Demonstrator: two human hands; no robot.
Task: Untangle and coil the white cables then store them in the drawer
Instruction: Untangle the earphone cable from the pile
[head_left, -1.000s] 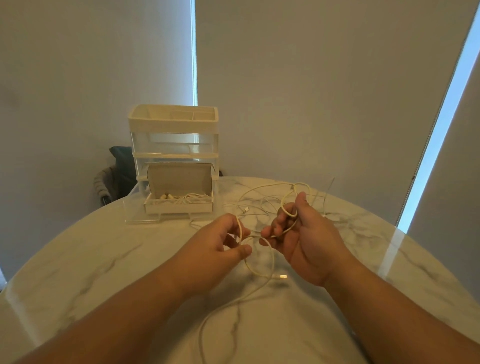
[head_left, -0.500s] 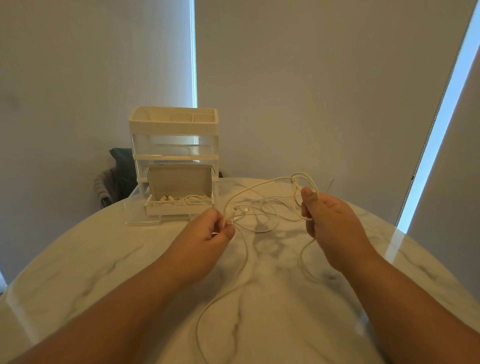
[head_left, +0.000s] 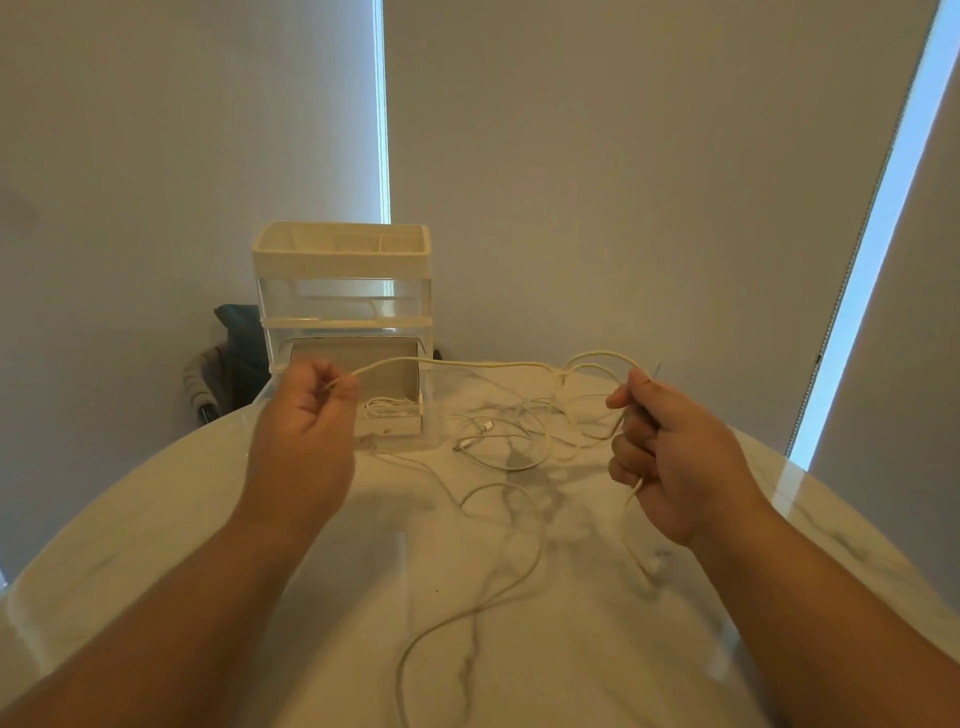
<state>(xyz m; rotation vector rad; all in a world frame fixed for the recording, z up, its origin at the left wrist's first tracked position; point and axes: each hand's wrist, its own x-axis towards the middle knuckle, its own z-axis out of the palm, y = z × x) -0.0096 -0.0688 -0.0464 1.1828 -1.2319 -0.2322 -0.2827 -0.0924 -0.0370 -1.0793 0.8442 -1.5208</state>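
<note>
Left hand (head_left: 304, 415) pinches one cable (head_left: 467, 364) end; right hand (head_left: 670, 441) fisted around its loops, span taut between. More thin white cords tangled on glossy marble tabletop (head_left: 156, 519) at 12 o'clock. Open drawer (head_left: 392, 423), partly hidden, holds a coil.

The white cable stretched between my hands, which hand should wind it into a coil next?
Probably the left hand: it pinches only the white cable near its free end, while the right hand already holds the gathered loops and can anchor them.
</note>
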